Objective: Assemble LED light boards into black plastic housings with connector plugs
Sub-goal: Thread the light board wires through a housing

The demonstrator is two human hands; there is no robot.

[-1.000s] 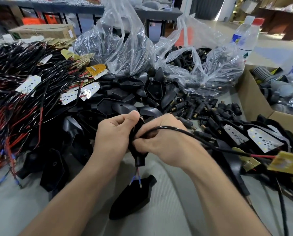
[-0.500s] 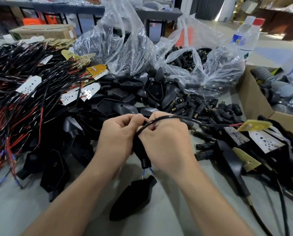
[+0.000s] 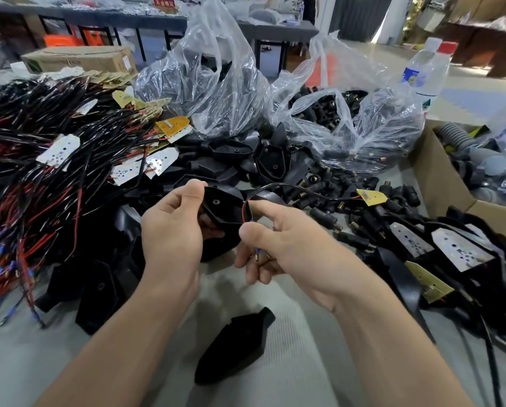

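My left hand point(image 3: 173, 233) grips a black plastic housing point(image 3: 225, 211) with its open side turned up. My right hand point(image 3: 278, 245) pinches a black cable point(image 3: 304, 190) whose red and black wires enter the housing's edge. The wires' blue terminal ends point(image 3: 259, 255) stick out under my right fingers. That cable runs right to a yellow LED board point(image 3: 372, 197) hanging above the plugs. Another black housing point(image 3: 237, 346) lies face down on the table in front of me.
A heap of wired LED boards point(image 3: 54, 154) fills the left side. Loose housings point(image 3: 269, 160) and connector plugs point(image 3: 331, 198) lie behind my hands, with two clear bags point(image 3: 216, 83) of parts. Finished assemblies point(image 3: 457, 251) lie at right beside a cardboard box point(image 3: 439, 177). A water bottle point(image 3: 428, 71) stands behind it.
The cable has been drawn through the housing, pulling the yellow board leftward off the pile. My hands have moved apart, and the housing now shows its open side.
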